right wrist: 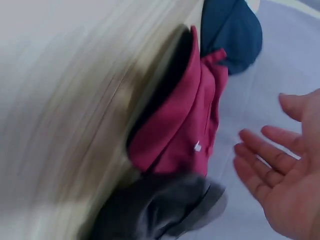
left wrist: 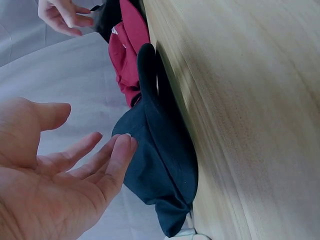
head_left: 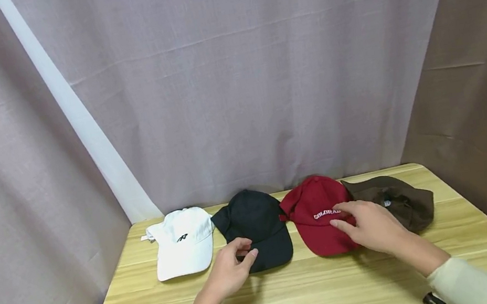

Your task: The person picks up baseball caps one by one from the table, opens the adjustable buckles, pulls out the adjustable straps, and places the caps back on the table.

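Note:
Four would exceed the count, so several caps lie in a row: a white cap (head_left: 184, 242), a black cap (head_left: 257, 224), a red cap (head_left: 322, 214) with white lettering, and a dark brown cap (head_left: 394, 197). The first three have brims toward me; the brown one is turned another way, its strap side showing. My left hand (head_left: 230, 268) hovers by the black cap's brim, fingers loosely bent and holding nothing. Above the red cap's right side is my right hand (head_left: 372, 224), thumb and fingers apart, covering part of the lettering. In the right wrist view a gap separates it from the red cap (right wrist: 175, 120).
The caps lie along the back of a wooden table (head_left: 286, 299). A grey curtain (head_left: 239, 94) hangs right behind it, with a browner curtain (head_left: 484, 135) at the right side. Neighbouring caps touch or nearly touch.

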Available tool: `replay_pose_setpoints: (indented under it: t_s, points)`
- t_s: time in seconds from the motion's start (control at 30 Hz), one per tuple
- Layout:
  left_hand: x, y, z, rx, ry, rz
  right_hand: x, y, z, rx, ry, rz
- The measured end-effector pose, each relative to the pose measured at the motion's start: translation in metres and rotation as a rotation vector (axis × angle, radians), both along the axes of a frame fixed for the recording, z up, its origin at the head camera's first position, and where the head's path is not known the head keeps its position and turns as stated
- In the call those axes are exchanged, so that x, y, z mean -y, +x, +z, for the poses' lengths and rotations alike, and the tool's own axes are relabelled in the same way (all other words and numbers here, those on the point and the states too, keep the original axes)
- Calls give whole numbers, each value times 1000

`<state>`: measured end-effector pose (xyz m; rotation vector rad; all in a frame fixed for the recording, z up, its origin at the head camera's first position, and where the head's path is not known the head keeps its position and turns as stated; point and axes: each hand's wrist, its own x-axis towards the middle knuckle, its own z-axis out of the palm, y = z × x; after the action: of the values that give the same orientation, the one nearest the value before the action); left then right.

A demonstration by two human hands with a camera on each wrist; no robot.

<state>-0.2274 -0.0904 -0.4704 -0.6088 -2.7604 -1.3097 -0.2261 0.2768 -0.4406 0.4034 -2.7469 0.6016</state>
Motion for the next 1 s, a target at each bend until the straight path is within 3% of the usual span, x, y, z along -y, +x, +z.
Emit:
replay_pose_setpoints:
  t_s: [0.13, 0.27, 0.4, 0.63, 0.83, 1.0]
  points:
    - [2, 1, -2, 2, 1, 5, -27, 1, 3, 28, -110, -10]
    - [5, 1, -3, -2, 1, 20, -56, -9, -2, -34, -116, -33]
    - [7, 1, -3, -2, -5, 21, -85, -23, -10, -74, -84, -49]
    - [8, 0, -1, 15, -9, 18, -125, -41, -19, -19, 4, -60]
    - [11, 0, -1, 11, 12, 14, -139, -48, -24, 65, 54, -92]
    - [16, 0, 1, -3, 0, 39, -140, -54, -26, 53, 129, -104]
